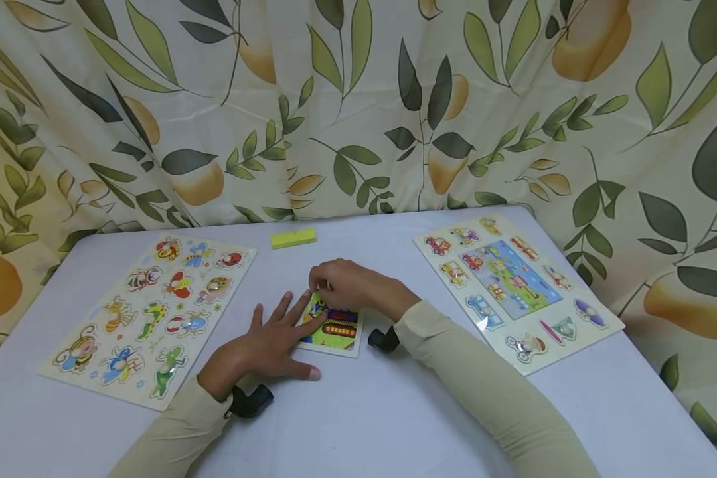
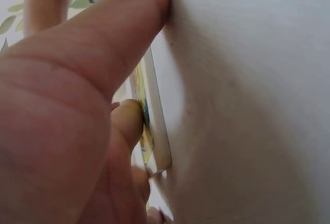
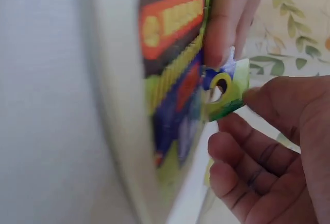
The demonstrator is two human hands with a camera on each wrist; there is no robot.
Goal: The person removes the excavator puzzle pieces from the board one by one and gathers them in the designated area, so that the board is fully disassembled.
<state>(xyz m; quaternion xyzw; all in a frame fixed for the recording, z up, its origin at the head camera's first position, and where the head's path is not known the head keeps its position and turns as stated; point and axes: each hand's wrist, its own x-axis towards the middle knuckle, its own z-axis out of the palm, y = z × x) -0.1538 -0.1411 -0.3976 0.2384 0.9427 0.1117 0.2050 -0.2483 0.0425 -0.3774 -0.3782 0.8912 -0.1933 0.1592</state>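
A small picture puzzle (image 1: 337,341) in a pale frame, with an orange and dark vehicle-like print on green, lies on the table between the hands. My left hand (image 1: 269,348) is spread flat, its fingertips resting on the puzzle's left side and its thumb on the cloth. At the puzzle's far left corner, my right hand (image 1: 346,282) pinches a puzzle piece (image 3: 238,85) between thumb and fingers. The piece is green with a yellow ring and stands tilted up from the board in the right wrist view. Left fingertips (image 3: 219,53) touch or nearly touch it.
A large insect puzzle board (image 1: 125,352) lies to the left, a vehicle puzzle board (image 1: 448,255) to the right. Behind the small puzzle sits a yellow-green block (image 1: 293,239). A leaf-patterned curtain (image 1: 364,106) hangs along the table's back edge.
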